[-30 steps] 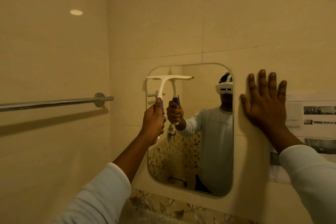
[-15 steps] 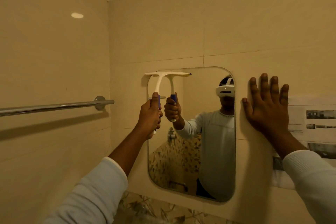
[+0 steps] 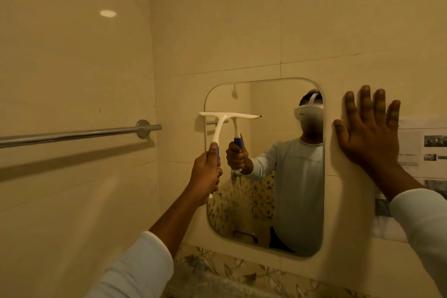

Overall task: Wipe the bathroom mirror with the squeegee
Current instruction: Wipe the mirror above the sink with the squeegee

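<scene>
Nearest the camera, two pale sleeves: left sleeve (image 3: 135, 266) rising from the bottom edge, right sleeve (image 3: 420, 222) entering from the lower right. Further out, left hand (image 3: 205, 173) wrapped in a fist around the blue grip of the squeegee (image 3: 221, 128), thumb laid up along the handle, white neck curving up from the fist to the crossbar. Right hand (image 3: 367, 133) pressed flat on the tiled wall (image 3: 242, 31) just beside the mirror's right edge, fingers spread wide and pointing up, holding nothing.

Beyond the hands, squeegee blade lying level across the upper left part of the mirror (image 3: 263, 201), left tip reaching slightly past the mirror's left edge onto the tile, right tip ending well short of the middle of the glass. Blade apparently against the glass, though actual contact hard to confirm from this angle. Mirror itself tall with rounded corners, set into the wall, showing the reflection of the handle, the fist and a person in a pale top.

Off to the left, chrome towel bar (image 3: 72, 134) running along the side wall to a round mount near the corner, its shadow falling below it. To the right of the flat hand, printed paper sheets (image 3: 425, 150) stuck to the wall, partly hidden behind the wrist and sleeve. Below the mirror, a band of leaf-patterned tile (image 3: 242, 271).
</scene>
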A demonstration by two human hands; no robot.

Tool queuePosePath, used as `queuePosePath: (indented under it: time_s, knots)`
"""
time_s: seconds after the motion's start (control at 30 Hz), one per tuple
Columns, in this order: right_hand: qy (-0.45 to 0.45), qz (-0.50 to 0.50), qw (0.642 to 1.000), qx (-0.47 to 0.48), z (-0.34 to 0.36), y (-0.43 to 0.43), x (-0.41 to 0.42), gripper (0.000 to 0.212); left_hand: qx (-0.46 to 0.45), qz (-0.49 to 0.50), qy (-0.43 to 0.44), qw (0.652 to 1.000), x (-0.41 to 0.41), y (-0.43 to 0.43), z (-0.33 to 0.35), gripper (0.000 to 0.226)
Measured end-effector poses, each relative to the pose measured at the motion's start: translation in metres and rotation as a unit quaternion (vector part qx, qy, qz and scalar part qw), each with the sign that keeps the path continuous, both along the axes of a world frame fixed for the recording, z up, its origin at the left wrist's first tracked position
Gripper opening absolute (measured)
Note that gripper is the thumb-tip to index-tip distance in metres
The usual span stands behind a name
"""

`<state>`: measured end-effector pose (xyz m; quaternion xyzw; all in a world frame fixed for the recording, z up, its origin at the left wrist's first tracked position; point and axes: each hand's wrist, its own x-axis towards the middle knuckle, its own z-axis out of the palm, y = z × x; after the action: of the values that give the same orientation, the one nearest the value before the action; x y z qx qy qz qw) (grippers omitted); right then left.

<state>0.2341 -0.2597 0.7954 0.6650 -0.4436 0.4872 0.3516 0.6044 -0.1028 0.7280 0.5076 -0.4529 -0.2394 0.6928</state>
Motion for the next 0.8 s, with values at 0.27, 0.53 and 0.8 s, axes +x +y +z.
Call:
queuePosePath:
  time_s: [0.27,0.53,0.8]
  knots:
    - [0.0,0.004,1.0,0.01,0.0,0.005,0.001,0.079,0.039,0.003,-0.01,0.999,-0.005,0.015,-0.069,0.058]
    - [-0.001,0.005,1.0,0.011,0.001,0.006,0.001,0.079,0.09,-0.009,0.02,0.996,-0.016,0.033,-0.14,0.051]
    - [-0.001,0.005,1.0,0.01,0.002,0.008,0.001,0.078,0.158,0.002,0.056,0.986,-0.02,0.045,-0.195,0.049]
